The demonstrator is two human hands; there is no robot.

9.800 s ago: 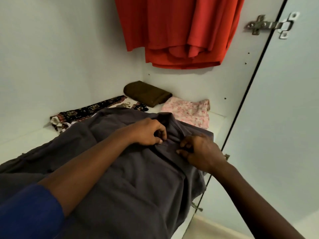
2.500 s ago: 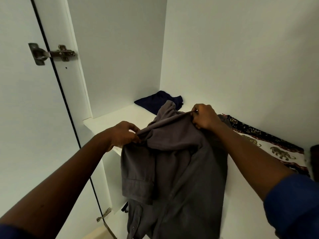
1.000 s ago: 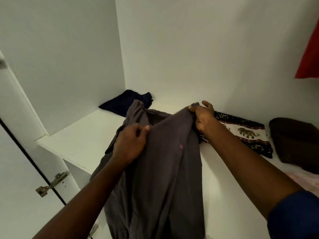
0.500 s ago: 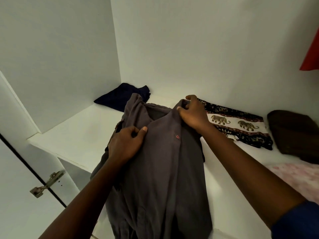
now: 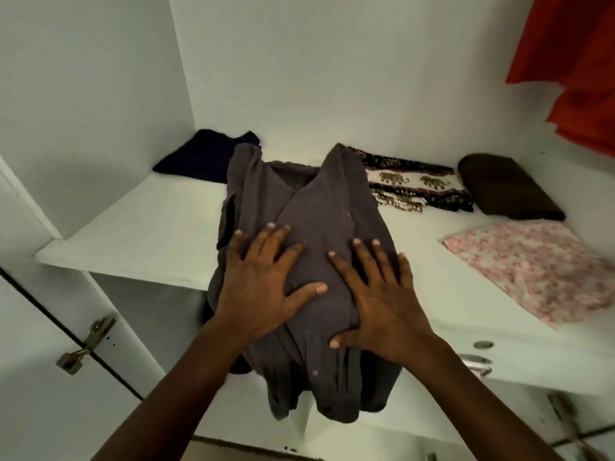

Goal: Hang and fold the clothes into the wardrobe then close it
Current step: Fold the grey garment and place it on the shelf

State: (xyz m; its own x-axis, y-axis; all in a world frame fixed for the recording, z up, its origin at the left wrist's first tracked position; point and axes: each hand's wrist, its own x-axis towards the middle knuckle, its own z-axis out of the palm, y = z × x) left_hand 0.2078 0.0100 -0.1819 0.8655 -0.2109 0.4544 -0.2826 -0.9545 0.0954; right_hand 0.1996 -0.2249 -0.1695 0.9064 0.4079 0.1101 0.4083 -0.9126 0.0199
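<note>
Left hand [image 5: 263, 287] lies flat on the grey shirt [image 5: 319, 207], fingers straight and spread, thumb pointing right; right hand [image 5: 379, 301] lies flat just beside it on the same shirt, fingers spread as well, so neither hand grips anything. The shirt rests on the white shelf [image 5: 143, 234] inside the wardrobe, collar end toward the back wall, its lower part hanging over the shelf's front edge below the wrists. A navy cloth [image 5: 203, 154] lies in the back left corner, right by the shirt's shoulder. To the right of the shirt sits an elephant-print cloth [image 5: 412, 181], then a folded brown cloth [image 5: 509, 188], and nearer the front a pink floral cloth [image 5: 532, 271]. A red garment [image 5: 579, 61] hangs at the upper right. A metal hinge [image 5: 86, 344] shows on the door at lower left
</note>
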